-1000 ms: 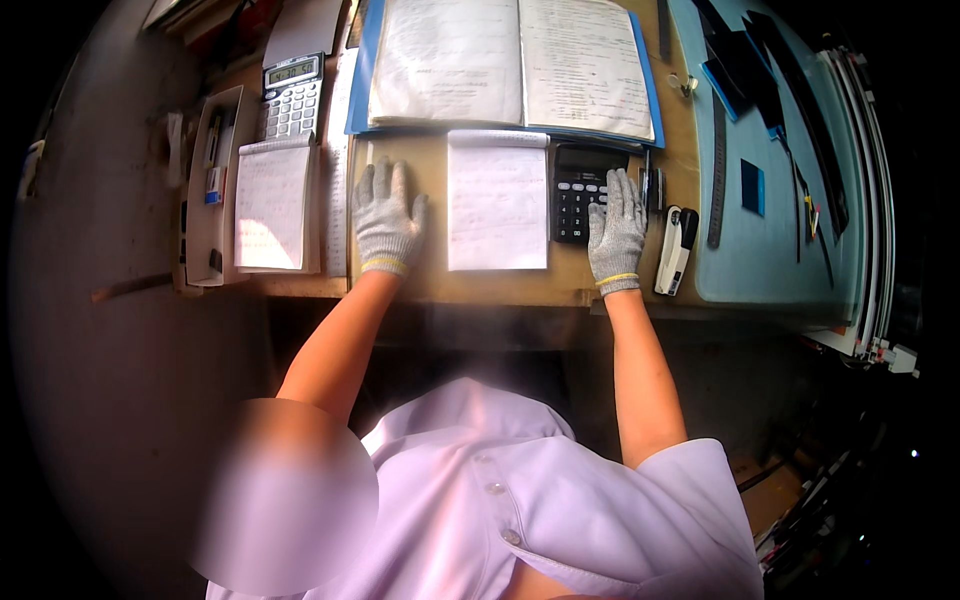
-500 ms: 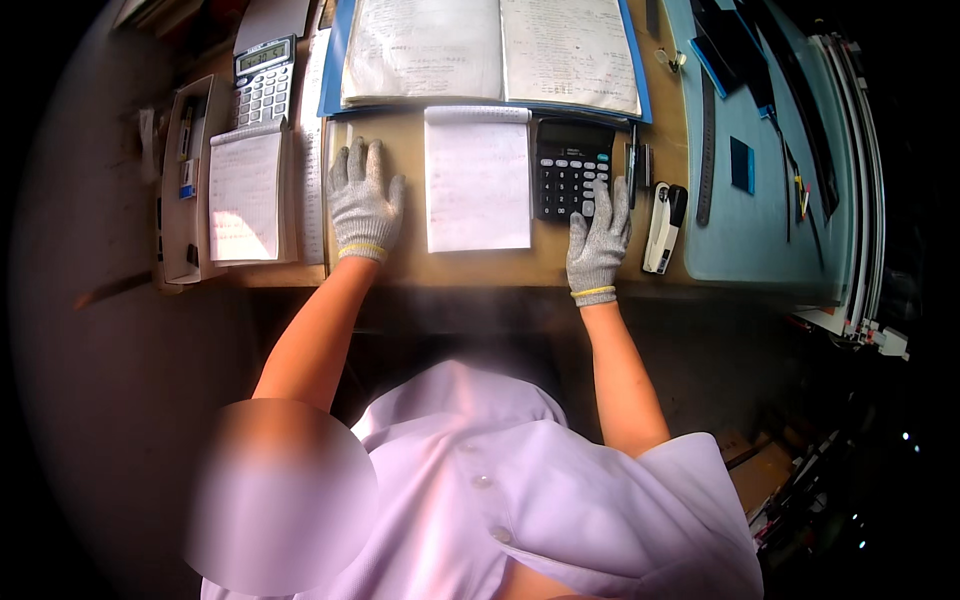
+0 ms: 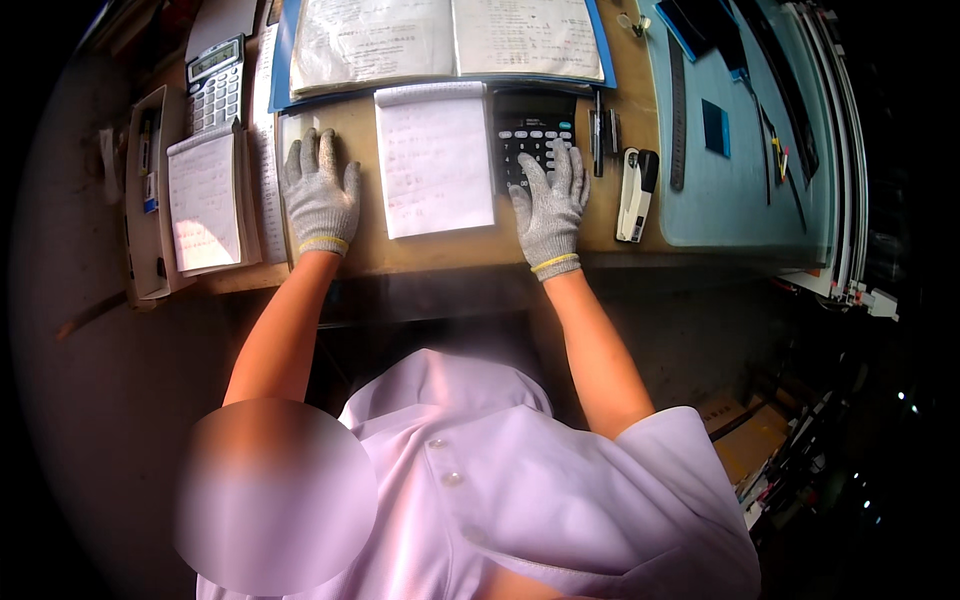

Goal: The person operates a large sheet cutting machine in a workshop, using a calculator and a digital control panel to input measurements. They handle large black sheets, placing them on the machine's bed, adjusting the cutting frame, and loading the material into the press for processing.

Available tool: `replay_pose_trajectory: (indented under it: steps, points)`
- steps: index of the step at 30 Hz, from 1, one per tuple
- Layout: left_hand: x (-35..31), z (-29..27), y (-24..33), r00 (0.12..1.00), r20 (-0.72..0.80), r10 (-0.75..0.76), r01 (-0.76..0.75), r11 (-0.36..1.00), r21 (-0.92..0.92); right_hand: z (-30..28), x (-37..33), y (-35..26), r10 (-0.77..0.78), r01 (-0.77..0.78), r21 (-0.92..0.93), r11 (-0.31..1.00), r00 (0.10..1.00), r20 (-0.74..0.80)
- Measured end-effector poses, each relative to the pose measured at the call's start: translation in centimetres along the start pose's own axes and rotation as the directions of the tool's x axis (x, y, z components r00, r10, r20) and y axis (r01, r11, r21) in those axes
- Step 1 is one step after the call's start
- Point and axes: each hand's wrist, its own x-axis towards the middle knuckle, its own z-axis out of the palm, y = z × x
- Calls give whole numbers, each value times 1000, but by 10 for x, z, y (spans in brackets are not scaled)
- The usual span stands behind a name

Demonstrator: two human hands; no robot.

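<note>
Since the earlier frame, the right hand [image 3: 550,212] has moved leftward relative to the black calculator [image 3: 520,135], its fingers now spread over the lower keys rather than beside its right edge. The calculator lies on the tabletop [image 3: 366,228], between the white notepad [image 3: 437,160] and the stapler [image 3: 636,195]. The right grip is apart, clamped on nothing; whether a fingertip presses a key, I cannot tell. The left hand [image 3: 321,200] rests palm down, fingers apart. The calculator should be light and stiff, its plastic perhaps slippery under knit gloves; the side edges look the best hold, sparing display and keys.
</note>
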Motion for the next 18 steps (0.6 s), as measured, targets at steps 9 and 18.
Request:
replay_pose_trajectory:
  steps: [9, 18]
  points:
    - [-1, 1, 0, 1000, -5, -4, 4, 1000, -3, -7, -5, 17, 41, -37, 36, 999, 993, -112]
    - [-1, 1, -1, 1000, 1, -7, 7, 1000, -4, -3, 0, 1, -4, 11, 83, 996, 996, -85]
